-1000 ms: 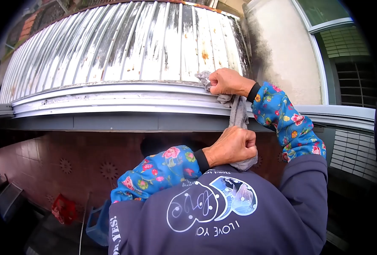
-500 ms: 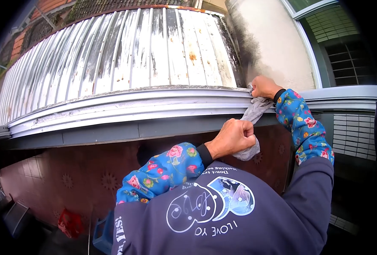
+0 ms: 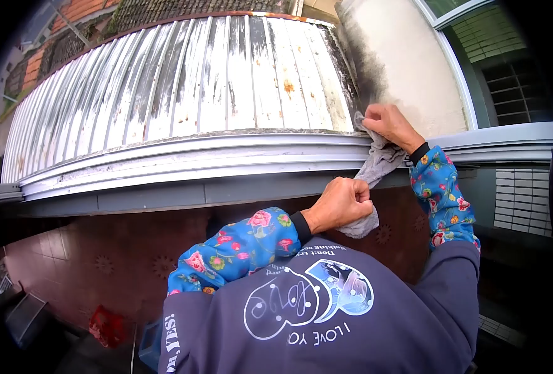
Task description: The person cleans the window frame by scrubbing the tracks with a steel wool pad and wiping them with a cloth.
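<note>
A grey cloth [image 3: 379, 163] hangs across the white metal window track [image 3: 226, 153], stretched between my two hands. My left hand [image 3: 340, 206] is closed on its lower end, below the sill and near my chest. At the outer edge of the track, my right hand [image 3: 393, 126] pinches the upper end, and a tip of cloth sticks out past the fingers. Both forearms wear blue flowered sleeve covers with dark cuffs.
Beyond the track lies a stained corrugated metal roof [image 3: 226, 81], with a pale wall [image 3: 404, 62] beside it. A framed window pane [image 3: 507, 81] stands at right. Below are a reddish tiled floor [image 3: 58, 262], a red bag [image 3: 106, 325] and a blue plastic item [image 3: 150, 343].
My right hand has lifted and turned slightly, drawing the cloth's upper tip a little up and left. My left hand stays nearly in place. The view has shifted slightly.
</note>
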`<action>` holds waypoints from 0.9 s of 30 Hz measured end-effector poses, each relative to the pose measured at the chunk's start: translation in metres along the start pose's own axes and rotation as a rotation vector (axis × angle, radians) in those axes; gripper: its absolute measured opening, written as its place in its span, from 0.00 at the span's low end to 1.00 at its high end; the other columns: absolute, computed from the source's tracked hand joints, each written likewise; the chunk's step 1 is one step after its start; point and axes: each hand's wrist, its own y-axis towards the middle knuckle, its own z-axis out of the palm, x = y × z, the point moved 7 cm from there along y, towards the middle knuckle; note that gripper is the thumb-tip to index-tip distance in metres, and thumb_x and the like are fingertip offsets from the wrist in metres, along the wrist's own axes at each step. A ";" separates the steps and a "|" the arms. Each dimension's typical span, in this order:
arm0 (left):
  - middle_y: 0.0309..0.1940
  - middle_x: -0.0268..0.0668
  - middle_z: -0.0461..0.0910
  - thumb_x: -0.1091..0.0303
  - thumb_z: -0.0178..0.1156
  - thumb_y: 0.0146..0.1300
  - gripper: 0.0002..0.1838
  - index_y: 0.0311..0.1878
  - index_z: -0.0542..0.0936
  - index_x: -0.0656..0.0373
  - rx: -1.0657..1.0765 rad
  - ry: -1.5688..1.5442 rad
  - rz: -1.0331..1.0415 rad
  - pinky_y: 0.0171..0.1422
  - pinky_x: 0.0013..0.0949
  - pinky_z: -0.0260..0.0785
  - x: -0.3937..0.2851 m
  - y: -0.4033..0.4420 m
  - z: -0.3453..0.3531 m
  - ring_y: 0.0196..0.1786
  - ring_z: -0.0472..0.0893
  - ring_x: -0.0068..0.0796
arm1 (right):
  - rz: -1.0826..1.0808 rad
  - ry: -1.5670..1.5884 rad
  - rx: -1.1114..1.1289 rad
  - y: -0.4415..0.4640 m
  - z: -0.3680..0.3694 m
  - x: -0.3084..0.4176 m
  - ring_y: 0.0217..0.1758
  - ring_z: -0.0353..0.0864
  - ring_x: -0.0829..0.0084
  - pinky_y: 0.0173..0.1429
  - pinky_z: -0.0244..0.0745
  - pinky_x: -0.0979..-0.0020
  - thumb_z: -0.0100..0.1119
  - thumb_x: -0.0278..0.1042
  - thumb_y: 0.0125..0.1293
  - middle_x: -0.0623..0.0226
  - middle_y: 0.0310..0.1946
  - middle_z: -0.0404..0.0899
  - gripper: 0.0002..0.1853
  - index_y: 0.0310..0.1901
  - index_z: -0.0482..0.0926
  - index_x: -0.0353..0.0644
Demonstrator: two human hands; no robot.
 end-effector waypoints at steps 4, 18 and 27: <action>0.16 0.36 0.73 0.72 0.60 0.50 0.08 0.21 0.75 0.66 0.035 0.027 0.036 0.30 0.29 0.67 -0.001 -0.004 0.004 0.22 0.71 0.18 | -0.439 0.254 -0.026 0.011 0.037 0.090 0.35 0.81 0.61 0.42 0.74 0.68 0.61 0.32 0.56 0.61 0.31 0.81 0.08 0.34 0.81 0.37; 0.17 0.29 0.74 0.77 0.58 0.49 0.05 0.21 0.76 0.65 -0.043 -0.289 -0.006 0.28 0.26 0.64 -0.009 0.003 -0.034 0.23 0.70 0.14 | -0.341 0.236 0.182 0.027 0.041 0.038 0.32 0.76 0.74 0.37 0.71 0.72 0.57 0.28 0.60 0.66 0.27 0.75 0.06 0.34 0.77 0.35; 0.18 0.21 0.69 0.77 0.61 0.55 0.09 0.22 0.73 0.59 -0.090 -0.731 0.064 0.27 0.19 0.56 -0.055 -0.049 -0.115 0.24 0.66 0.08 | -0.391 1.232 -0.029 0.105 -0.067 0.187 0.36 0.77 0.87 0.44 0.73 0.84 0.47 0.32 0.74 0.74 0.35 0.79 0.08 0.46 0.74 0.39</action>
